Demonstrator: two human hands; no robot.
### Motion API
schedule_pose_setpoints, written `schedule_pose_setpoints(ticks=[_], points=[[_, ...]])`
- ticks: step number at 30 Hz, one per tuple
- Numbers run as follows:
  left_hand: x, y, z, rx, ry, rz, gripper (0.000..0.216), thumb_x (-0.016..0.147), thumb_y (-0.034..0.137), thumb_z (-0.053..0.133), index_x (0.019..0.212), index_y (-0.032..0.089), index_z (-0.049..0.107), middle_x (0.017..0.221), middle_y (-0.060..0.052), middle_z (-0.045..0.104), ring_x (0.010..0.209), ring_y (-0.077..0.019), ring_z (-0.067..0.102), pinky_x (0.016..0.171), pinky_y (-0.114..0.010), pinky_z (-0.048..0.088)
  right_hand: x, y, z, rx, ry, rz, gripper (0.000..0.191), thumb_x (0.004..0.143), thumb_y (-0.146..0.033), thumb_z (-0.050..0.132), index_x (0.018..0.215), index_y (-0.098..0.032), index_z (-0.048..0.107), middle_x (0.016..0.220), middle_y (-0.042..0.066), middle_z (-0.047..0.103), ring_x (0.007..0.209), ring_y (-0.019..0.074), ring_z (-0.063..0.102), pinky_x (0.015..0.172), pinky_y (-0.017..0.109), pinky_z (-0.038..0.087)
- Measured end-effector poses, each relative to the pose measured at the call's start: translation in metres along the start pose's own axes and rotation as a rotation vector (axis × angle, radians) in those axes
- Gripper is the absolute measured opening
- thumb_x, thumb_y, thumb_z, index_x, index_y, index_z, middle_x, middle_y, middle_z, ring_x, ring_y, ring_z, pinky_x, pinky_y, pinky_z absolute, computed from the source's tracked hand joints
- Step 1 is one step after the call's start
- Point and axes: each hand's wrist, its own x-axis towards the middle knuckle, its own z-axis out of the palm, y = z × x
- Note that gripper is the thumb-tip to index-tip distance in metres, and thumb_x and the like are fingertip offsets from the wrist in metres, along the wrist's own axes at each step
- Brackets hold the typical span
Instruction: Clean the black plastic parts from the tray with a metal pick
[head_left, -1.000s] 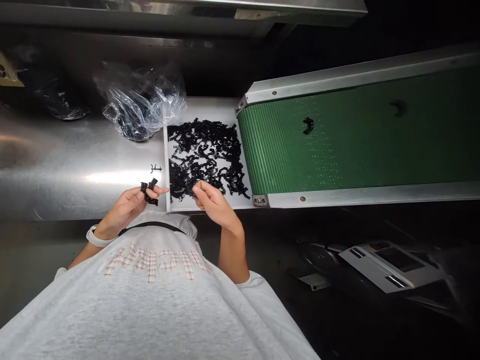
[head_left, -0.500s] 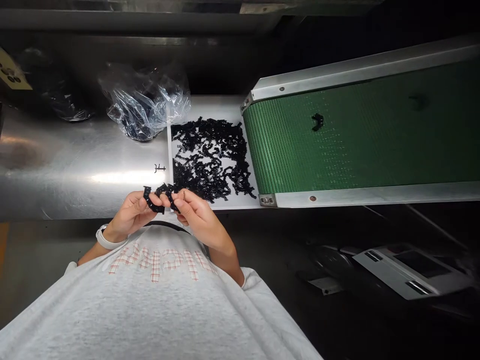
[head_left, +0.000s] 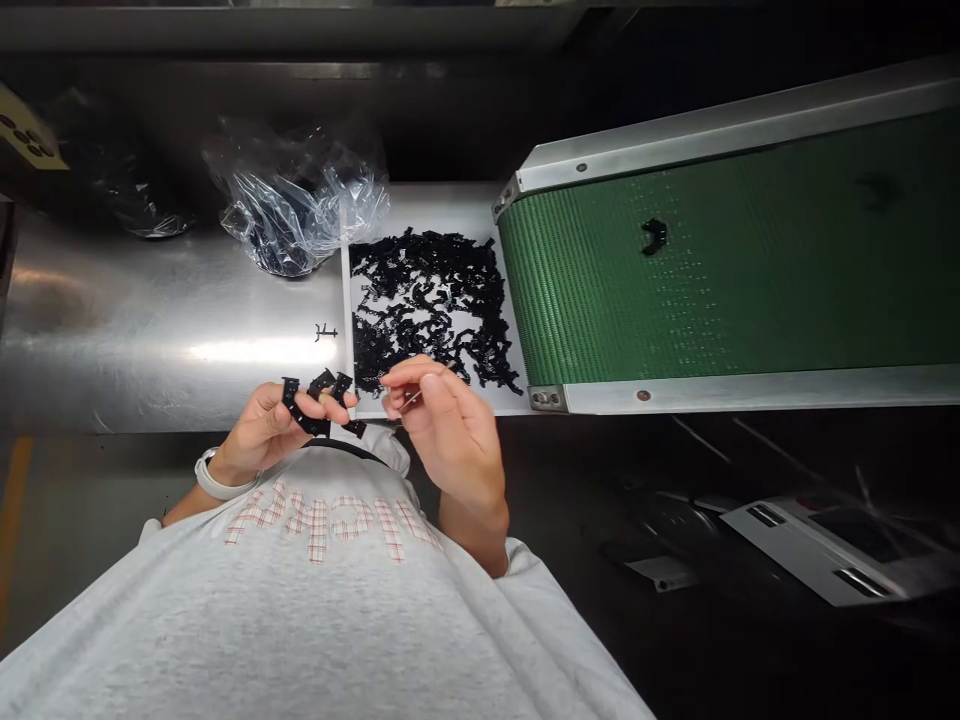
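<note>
Between the fingers of my left hand [head_left: 262, 430] are several curved black plastic parts [head_left: 298, 408], held just in front of the metal table's edge. My right hand [head_left: 454, 425] is apart from them, to the right, above the near edge of a white tray [head_left: 347, 300]. Its fingers pinch a thin, pin-like tool [head_left: 410, 400], whose kind I cannot make out. Many similar black parts [head_left: 431, 270] lie in a loose pile in the tray. A small branched black scrap [head_left: 325, 332] rests on the metal left of the tray.
A green conveyor belt [head_left: 600, 290] with metal side rails slopes off to the right, one black part [head_left: 654, 237] on it. Clear plastic bags [head_left: 292, 215] stand behind the tray's left side on the steel table [head_left: 150, 340]. A grey device [head_left: 832, 550] sits low at right.
My right hand has moved right, away from the black parts in my left hand, and the thin tool now shows in it. The left hand keeps its parts. The view has shifted slightly.
</note>
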Motion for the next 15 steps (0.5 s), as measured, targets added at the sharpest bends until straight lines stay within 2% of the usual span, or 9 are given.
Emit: schedule_pose_setpoints(ticks=[2,5,8,12,15], points=[[-0.001,0.000,0.000,0.011,-0.046,0.033,0.018,0.086,0.048,0.075,0.088,0.033,0.084,0.088,-0.003,0.083,0.099,-0.0232,0.076,0.097,-0.044,0.055,0.000,-0.008,-0.002,-0.123,0.087,-0.165,0.033,0.104,-0.040,0.051,0.093,-0.023,0.077,0.088,0.004,0.063,0.085,0.0156,0.057,0.076,0.031,0.048],[-0.001,0.000,0.001,0.040,-0.105,0.073,0.019,0.090,0.047,0.070,0.093,0.033,0.083,0.091,-0.004,0.084,0.103,-0.0241,0.076,0.097,-0.045,0.055,-0.001,-0.022,-0.003,-0.201,0.125,-0.367,0.026,0.103,-0.032,0.056,0.093,-0.025,0.079,0.078,0.001,0.064,0.077,0.0134,0.057,0.066,0.028,0.046],[0.000,0.003,0.006,0.068,-0.169,0.092,0.021,0.092,0.046,0.067,0.097,0.034,0.083,0.091,-0.005,0.083,0.101,-0.0253,0.077,0.096,-0.047,0.057,-0.002,-0.030,0.002,-0.204,0.034,-0.549,0.016,0.100,-0.023,0.062,0.102,-0.021,0.077,0.082,0.001,0.072,0.073,0.0120,0.064,0.061,0.025,0.051],[-0.001,0.006,0.013,0.107,-0.157,0.050,0.027,0.089,0.050,0.069,0.088,0.027,0.083,0.075,-0.007,0.080,0.086,-0.0273,0.078,0.090,-0.048,0.059,-0.001,-0.032,0.011,-0.248,-0.148,-0.686,0.016,0.099,-0.013,0.060,0.109,-0.013,0.072,0.092,0.008,0.078,0.087,0.0149,0.074,0.071,0.026,0.062],[-0.003,0.007,0.016,0.154,-0.134,0.047,0.035,0.087,0.053,0.070,0.077,0.022,0.082,0.063,-0.007,0.075,0.083,-0.0283,0.078,0.089,-0.046,0.059,0.000,-0.032,0.018,-0.287,-0.149,-0.768,0.014,0.100,-0.012,0.057,0.102,-0.011,0.070,0.086,0.009,0.077,0.081,0.0151,0.076,0.069,0.026,0.064]])
